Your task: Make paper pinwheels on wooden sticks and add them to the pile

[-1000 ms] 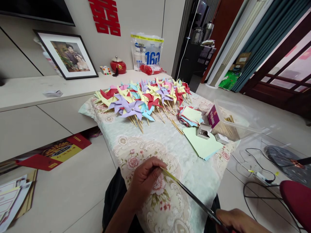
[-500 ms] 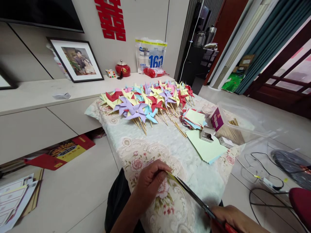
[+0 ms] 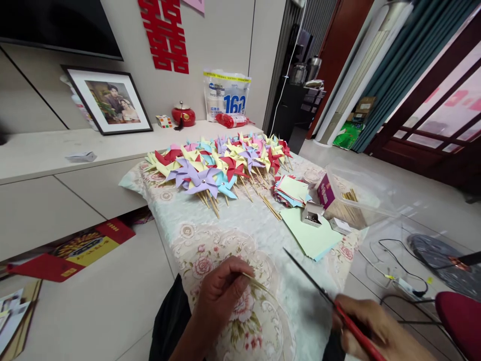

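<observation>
My left hand (image 3: 226,287) pinches a pale yellow piece of paper (image 3: 260,286), seen nearly edge-on, above the flowered tablecloth (image 3: 203,238). To the right, my right hand (image 3: 376,321) grips red-handled scissors (image 3: 322,290). Their dark blades look closed and point up and left, apart from the paper. Beyond my hands, several paper pinwheels (image 3: 203,180) on wooden sticks lie crowded together in purple, red, yellow and blue. Light green paper sheets (image 3: 308,238) rest right of centre, with a small open box (image 3: 312,214) on them.
A stack of cut paper pieces (image 3: 291,190) sits by loose sticks (image 3: 271,206). Behind the small white box (image 3: 340,225), a clear plastic tub (image 3: 372,200) holds more sticks. A framed photo (image 3: 108,103) and a red pot (image 3: 183,115) stand on the cabinet. Cables (image 3: 402,260) run along the floor.
The scissors have come away from the paper's edge and their blades have closed up. My right hand has shifted slightly right. My left hand still holds the paper, and the view has tilted a little.
</observation>
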`<state>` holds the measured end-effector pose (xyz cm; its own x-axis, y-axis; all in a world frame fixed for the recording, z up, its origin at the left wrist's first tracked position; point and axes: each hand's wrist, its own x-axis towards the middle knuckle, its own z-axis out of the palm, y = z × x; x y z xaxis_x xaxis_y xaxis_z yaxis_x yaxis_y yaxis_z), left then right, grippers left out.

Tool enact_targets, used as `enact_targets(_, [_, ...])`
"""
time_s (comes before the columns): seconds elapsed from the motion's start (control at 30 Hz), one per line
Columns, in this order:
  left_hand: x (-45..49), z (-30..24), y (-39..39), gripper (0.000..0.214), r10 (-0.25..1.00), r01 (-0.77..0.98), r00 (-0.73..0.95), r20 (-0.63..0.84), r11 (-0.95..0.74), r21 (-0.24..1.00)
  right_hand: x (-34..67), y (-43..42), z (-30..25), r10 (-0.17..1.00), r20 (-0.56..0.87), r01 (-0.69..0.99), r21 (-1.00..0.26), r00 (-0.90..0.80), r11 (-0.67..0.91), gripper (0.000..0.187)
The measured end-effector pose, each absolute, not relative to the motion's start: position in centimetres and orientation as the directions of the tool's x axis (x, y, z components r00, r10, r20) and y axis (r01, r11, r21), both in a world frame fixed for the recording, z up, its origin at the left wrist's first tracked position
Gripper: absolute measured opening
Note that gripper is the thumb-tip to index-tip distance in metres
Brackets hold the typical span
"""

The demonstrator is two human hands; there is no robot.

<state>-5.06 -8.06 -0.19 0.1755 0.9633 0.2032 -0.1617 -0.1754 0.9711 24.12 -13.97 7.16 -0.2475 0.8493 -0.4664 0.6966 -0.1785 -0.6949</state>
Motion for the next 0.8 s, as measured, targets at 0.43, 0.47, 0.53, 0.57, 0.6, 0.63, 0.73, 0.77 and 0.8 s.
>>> enact_targets(0.43, [-4.1,-0.6,-8.4,0.013,1.0,-0.283,-0.001,0.011,-0.011,0.959,26.6,-6.1,4.5,0.999,-0.036,0.999,-0.017,0.04,-0.041,0.032])
enact_targets(0.47, [-3.9,-0.6,-8.4,0.014,0.999,-0.292,-0.027,-0.019,0.01,0.957,26.5,-5.8,4.4,0.998,-0.037,0.999,-0.01,0.042,-0.042,0.033])
enact_targets(0.53, [-3.6,-0.5,-8.4,0.016,0.997,-0.293,-0.056,-0.06,0.041,0.955,26.3,-5.3,4.2,0.999,-0.028,0.999,-0.011,0.04,-0.041,0.035])
enact_targets(0.57, [-3.5,-0.5,-8.4,0.017,0.995,-0.291,-0.063,-0.072,0.051,0.955,26.2,-5.2,3.9,0.999,-0.016,0.999,-0.022,0.035,-0.035,0.036])
enact_targets(0.6, [-3.4,-0.4,-8.3,0.017,0.995,-0.29,-0.067,-0.077,0.054,0.956,26.2,-5.1,3.7,1.0,0.001,0.999,-0.035,0.028,-0.028,0.037])
enact_targets(0.63, [-3.4,-0.4,-8.2,0.017,0.995,-0.289,-0.071,-0.075,0.051,0.956,26.2,-5.1,3.4,1.0,0.018,0.999,-0.049,0.018,-0.017,0.038])
enact_targets(0.73, [-3.5,-0.2,-7.9,0.02,0.997,-0.27,-0.049,-0.06,0.045,0.962,26.2,-5.3,2.5,0.998,0.06,0.997,-0.082,0.006,-0.001,0.04])
enact_targets(0.77, [-3.5,-0.1,-7.8,0.023,0.997,-0.255,-0.043,-0.065,0.052,0.965,26.2,-5.4,2.3,0.997,0.071,0.996,-0.089,0.003,0.003,0.04])
enact_targets(0.8, [-3.5,0.0,-7.7,0.026,0.996,-0.237,-0.04,-0.076,0.064,0.969,26.2,-5.5,2.1,0.996,0.085,0.995,-0.097,-0.002,0.011,0.041])
